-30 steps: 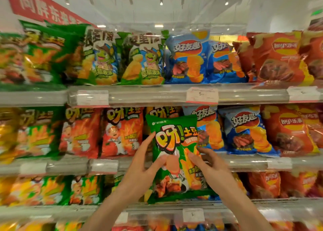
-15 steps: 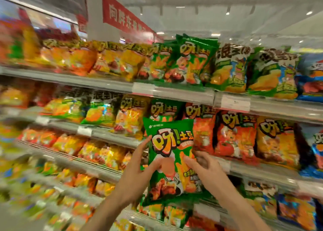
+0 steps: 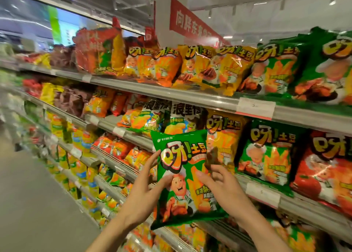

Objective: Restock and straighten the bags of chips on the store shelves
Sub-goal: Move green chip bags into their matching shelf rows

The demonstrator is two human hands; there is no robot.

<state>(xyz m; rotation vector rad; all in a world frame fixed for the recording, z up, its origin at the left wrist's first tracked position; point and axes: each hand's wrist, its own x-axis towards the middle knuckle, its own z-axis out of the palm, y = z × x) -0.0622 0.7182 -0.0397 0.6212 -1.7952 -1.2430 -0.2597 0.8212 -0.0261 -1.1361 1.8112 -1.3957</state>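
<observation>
Your left hand (image 3: pixel 146 192) holds the left edge of the green bag (image 3: pixel 185 177). Its thumb presses on the front and its long fingers go up the side. Your right hand (image 3: pixel 222 187) pinches the right side of the same bag, thumb on the front, fingers curled behind. So both hands have the bag between them, and it stands straight up in the air, a little out from the shelves. You hold it by both sides like this so it stays flat and the picture faces you. That should make it easy to slide in the right way round.

The bag is not on a shelf yet. It hangs in front of the middle shelf (image 3: pixel 219 175), near 6 o'clock in your view.

At 3 o'clock from the bag, a matching green bag (image 3: pixel 266 156) stands on that shelf. I think your bag belongs there. Between the two sits a yellow bag (image 3: pixel 224 135), just behind your right hand. It could get bumped when you push in. A red bag (image 3: pixel 327 168) stands farther right.

At 12 o'clock, the top shelf (image 3: pixel 190 97) carries orange, yellow and green bags packed close. A red sign (image 3: pixel 192 21) hangs above it. At 9 o'clock the aisle floor (image 3: pixel 38 194) runs away, all blurry.
</observation>
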